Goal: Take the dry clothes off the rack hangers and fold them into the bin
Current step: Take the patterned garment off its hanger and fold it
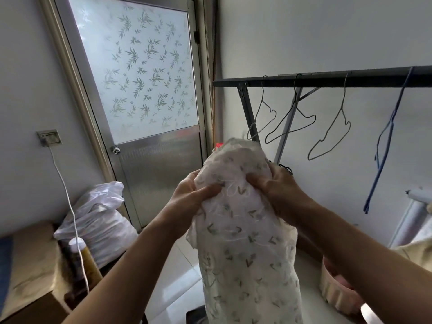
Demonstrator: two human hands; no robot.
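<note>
Both hands clenched on the sheer leaf-print garment (245, 230): left hand (194, 197) at nine o'clock of the bunch, right hand (273, 185) at three. Best shaken flat, seams matched, before folding toward the pink bin (336, 293) at five o'clock; wire hangers (292, 118) bare.

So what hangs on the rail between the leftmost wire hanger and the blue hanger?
Head view: two more bare wire hangers hang between the leftmost wire hanger and the blue hanger.
</note>
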